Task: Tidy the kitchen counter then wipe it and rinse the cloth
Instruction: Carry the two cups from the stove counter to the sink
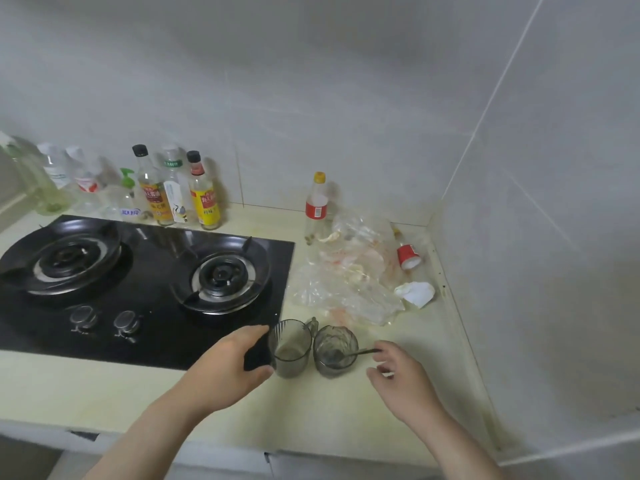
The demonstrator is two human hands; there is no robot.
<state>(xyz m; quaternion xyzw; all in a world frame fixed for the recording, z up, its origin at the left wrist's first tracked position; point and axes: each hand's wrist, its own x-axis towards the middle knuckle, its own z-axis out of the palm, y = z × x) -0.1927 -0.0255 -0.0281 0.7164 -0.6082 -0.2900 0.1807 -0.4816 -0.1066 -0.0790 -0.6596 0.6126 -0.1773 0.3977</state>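
Two burners on the black gas hob (145,271) at left, set in the pale counter (104,386) that we stand at. Far behind the hob, a row of bottles (162,188) stands against the tiled wall. Right of the hob lies crumpled clear plastic wrap (349,278), with a red-label bottle (316,206) upright at its far side. Further right, near the corner, a tipped red cup (408,255) and a wadded white tissue (417,292).

Near edge, just right of the hob: two smoky glasses side by side, about touching. Left glass (291,348) has a handle and pale residue inside. Right glass (335,346) holds a spoon (353,354), handle pointing right.

Our left hand (228,368) is wrapped around the left glass, thumb and fingers on its left side. Our right hand (401,375) is loosely spread, holding nothing, fingertips just beside the spoon handle; contact unclear.
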